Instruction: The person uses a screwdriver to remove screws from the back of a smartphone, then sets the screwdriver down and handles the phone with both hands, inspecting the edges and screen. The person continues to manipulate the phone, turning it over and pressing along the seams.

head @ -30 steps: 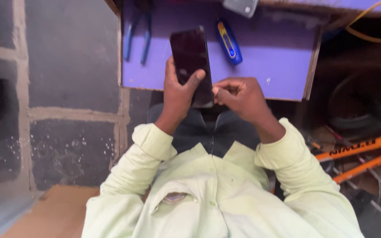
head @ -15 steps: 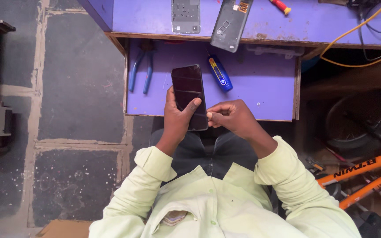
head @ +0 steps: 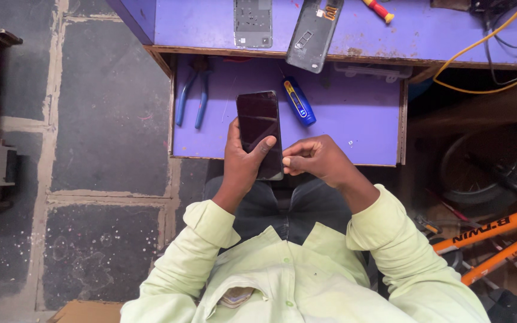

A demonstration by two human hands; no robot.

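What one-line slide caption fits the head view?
Left hand holds a dark smartphone while right hand pinches its lower edge, above an open purple drawer.

Left hand holds dark phone; right hand pinches its lower edge.

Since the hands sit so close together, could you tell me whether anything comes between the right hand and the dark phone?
Nothing visible does. The left hand grips the dark phone, and the right hand has its fingertips at the phone's lower right edge, with no object between them.
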